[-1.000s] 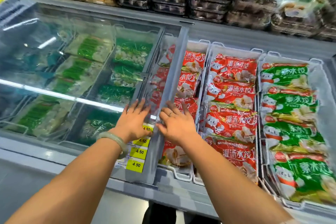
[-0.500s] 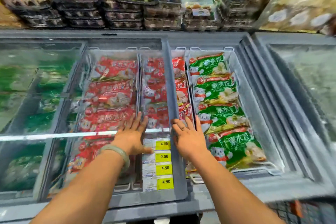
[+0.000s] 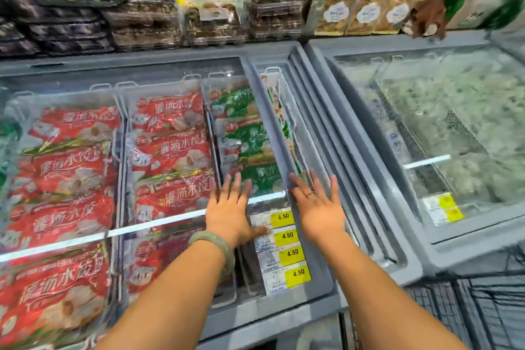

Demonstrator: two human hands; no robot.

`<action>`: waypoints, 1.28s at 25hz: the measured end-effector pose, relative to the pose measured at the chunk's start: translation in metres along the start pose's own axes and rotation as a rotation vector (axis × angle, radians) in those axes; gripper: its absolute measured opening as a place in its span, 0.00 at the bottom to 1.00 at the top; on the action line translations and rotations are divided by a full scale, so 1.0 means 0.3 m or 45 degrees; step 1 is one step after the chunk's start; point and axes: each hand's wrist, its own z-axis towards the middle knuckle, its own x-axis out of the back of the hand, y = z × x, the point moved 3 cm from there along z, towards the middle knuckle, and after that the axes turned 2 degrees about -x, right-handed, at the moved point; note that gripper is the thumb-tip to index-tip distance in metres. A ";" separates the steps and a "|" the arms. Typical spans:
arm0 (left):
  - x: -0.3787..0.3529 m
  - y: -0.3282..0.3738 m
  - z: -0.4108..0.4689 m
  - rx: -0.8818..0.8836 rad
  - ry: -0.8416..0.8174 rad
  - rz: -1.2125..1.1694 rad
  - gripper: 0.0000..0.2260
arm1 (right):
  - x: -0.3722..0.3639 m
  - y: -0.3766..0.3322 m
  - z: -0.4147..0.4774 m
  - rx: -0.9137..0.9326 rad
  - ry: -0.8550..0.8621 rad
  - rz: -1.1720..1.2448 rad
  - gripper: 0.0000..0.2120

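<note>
A grey chest freezer has a sliding glass lid (image 3: 170, 88) with a grey frame edge (image 3: 270, 128). My left hand (image 3: 230, 207), with a pale green bangle on the wrist, lies flat on the glass with fingers spread. My right hand (image 3: 318, 204), wearing a ring, presses flat against the lid's frame edge. Under the glass lie red dumpling bags (image 3: 170, 150) and green dumpling bags (image 3: 241, 133). Only a narrow gap (image 3: 287, 122) of open freezer shows to the right of the lid's edge.
Yellow 4.50 price labels (image 3: 289, 253) stick on the lid's near corner. A second glass-lidded freezer (image 3: 454, 128) stands to the right. Stacked clear food boxes (image 3: 142, 14) fill the shelf behind. A dark wire basket (image 3: 468, 312) sits at lower right.
Both hands have pushed the glass lid to the right. It now covers the red bags and most of the green ones, leaving a narrow gap. The view has swung right.
</note>
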 end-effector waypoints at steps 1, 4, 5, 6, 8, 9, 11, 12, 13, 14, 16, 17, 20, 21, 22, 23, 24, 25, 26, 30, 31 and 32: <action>0.002 0.054 0.027 -0.006 0.000 0.015 0.52 | -0.009 0.050 -0.002 -0.046 0.022 -0.035 0.19; 0.003 0.213 0.106 -0.002 -0.064 0.040 0.51 | -0.030 0.224 0.005 -0.323 0.031 0.035 0.29; 0.004 0.262 0.131 -0.008 -0.077 0.019 0.51 | -0.040 0.287 0.006 -0.412 0.012 0.051 0.34; 0.006 0.300 0.152 -0.015 -0.079 -0.001 0.51 | -0.043 0.341 0.005 -0.495 -0.044 0.048 0.37; 0.008 0.385 0.192 -0.030 -0.079 -0.016 0.51 | -0.051 0.454 -0.005 -0.679 -0.132 0.045 0.39; 0.010 0.423 0.208 -0.030 -0.074 -0.019 0.51 | -0.058 0.500 -0.010 -0.748 -0.169 0.058 0.40; 0.011 0.486 0.235 -0.032 -0.079 -0.008 0.51 | -0.081 0.572 -0.015 -0.810 -0.226 0.143 0.41; 0.010 0.506 0.247 -0.035 -0.091 0.003 0.51 | -0.088 0.589 -0.013 -0.808 -0.238 0.189 0.41; 0.010 0.517 0.255 -0.038 -0.103 0.007 0.52 | -0.096 0.596 -0.012 -0.781 -0.235 0.211 0.40; 0.010 0.521 0.255 -0.035 -0.109 0.006 0.52 | -0.095 0.595 -0.013 -0.740 -0.218 0.218 0.39; 0.013 0.515 0.251 -0.018 -0.101 0.021 0.52 | -0.092 0.593 -0.004 -0.683 -0.165 0.223 0.36; 0.013 0.511 0.249 -0.013 -0.099 0.028 0.52 | -0.089 0.587 -0.003 -0.670 -0.152 0.225 0.35; 0.017 0.509 0.245 -0.005 -0.114 0.031 0.53 | -0.095 0.589 -0.001 -0.671 -0.209 0.278 0.34; 0.019 0.511 0.243 0.000 -0.118 0.036 0.53 | -0.097 0.592 -0.001 -0.677 -0.234 0.309 0.34; 0.023 0.514 0.239 0.008 -0.120 0.040 0.53 | -0.096 0.595 0.000 -0.687 -0.263 0.353 0.34; 0.029 0.516 0.230 0.009 -0.117 0.042 0.52 | -0.096 0.598 0.000 -0.698 -0.291 0.397 0.34; 0.030 0.518 0.221 -0.001 -0.114 0.038 0.50 | -0.094 0.600 0.001 -0.715 -0.317 0.439 0.35; 0.027 0.517 0.201 -0.029 -0.103 0.031 0.48 | -0.094 0.600 -0.004 -0.719 -0.341 0.450 0.34; 0.027 0.505 0.172 -0.071 -0.091 0.025 0.45 | -0.084 0.597 -0.017 -0.710 -0.357 0.424 0.34; 0.013 0.384 0.016 -0.230 -0.085 0.047 0.35 | -0.064 0.509 -0.161 -0.620 -0.240 0.173 0.33; 0.015 0.342 -0.019 -0.223 -0.124 0.027 0.33 | -0.065 0.488 -0.214 -0.599 -0.223 0.132 0.35; 0.017 0.304 -0.051 -0.200 -0.164 0.042 0.31 | -0.058 0.471 -0.255 -0.621 -0.238 0.122 0.35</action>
